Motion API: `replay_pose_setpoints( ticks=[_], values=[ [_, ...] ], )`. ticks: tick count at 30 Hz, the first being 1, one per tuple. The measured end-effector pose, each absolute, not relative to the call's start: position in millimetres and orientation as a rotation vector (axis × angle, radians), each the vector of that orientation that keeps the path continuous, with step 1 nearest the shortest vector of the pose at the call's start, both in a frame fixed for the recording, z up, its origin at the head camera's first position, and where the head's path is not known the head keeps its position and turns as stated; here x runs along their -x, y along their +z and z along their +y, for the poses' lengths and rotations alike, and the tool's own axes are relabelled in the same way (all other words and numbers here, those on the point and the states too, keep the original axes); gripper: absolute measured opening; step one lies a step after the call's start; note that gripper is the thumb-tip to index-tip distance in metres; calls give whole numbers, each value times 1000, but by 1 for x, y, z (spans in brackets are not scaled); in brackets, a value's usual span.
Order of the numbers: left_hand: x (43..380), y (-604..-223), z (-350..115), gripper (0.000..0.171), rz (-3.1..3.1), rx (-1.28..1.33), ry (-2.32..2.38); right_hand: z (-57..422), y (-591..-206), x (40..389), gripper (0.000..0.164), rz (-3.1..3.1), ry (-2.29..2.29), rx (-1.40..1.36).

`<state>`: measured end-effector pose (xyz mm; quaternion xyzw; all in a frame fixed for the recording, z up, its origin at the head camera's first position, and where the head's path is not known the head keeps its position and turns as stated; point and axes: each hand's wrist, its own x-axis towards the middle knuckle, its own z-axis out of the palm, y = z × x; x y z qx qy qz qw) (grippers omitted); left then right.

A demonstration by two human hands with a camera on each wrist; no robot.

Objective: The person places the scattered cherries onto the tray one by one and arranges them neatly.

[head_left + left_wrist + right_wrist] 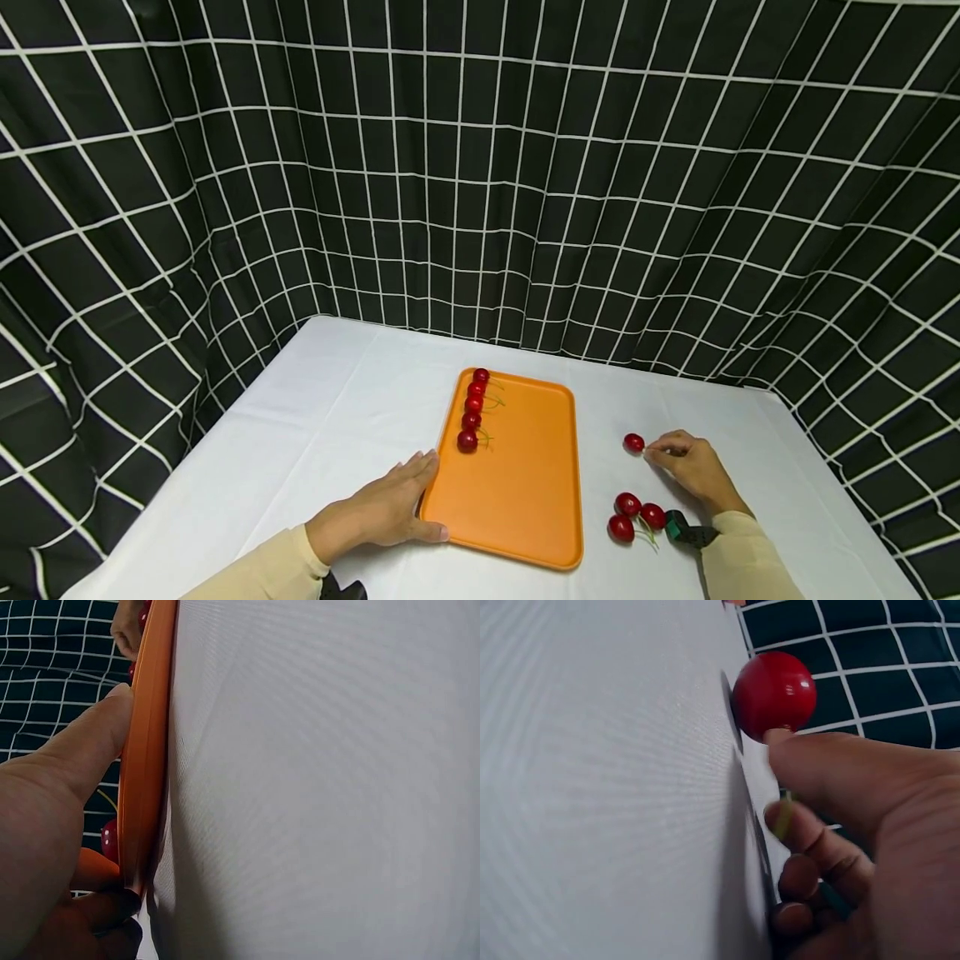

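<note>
On our orange rectangular tray (517, 483) lie five round red cherries (473, 404); right hand (697, 471) pinches another cherry (633, 442), straight-fingered left hand (386, 504) touches tray, three more (621, 528) remain right.

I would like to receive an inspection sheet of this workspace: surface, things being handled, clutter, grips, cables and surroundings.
Surface: white cloth, faint creases
Job's things: orange tray with five cherries in a row along its left side; four loose cherries are right of it
Clutter: nothing seen
Grips: left hand touches the tray's near left corner; right hand is at one loose cherry's stem, firm pinch unclear
Cables: nothing seen
Surroundings: black curtain with white grid lines
</note>
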<state>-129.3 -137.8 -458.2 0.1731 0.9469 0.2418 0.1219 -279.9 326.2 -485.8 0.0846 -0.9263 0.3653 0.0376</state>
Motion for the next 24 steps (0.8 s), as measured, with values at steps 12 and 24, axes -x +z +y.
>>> replay_pose_setpoints(
  ticks=[12, 24],
  values=[
    [129, -456, -137, 109, 2769, -502, 694, 338, -457, 275, 36, -2761, 1252, -132],
    [130, -456, -135, 109, 2740, -464, 739, 322, -407, 267, 30, -2587, 1258, -259]
  ],
)
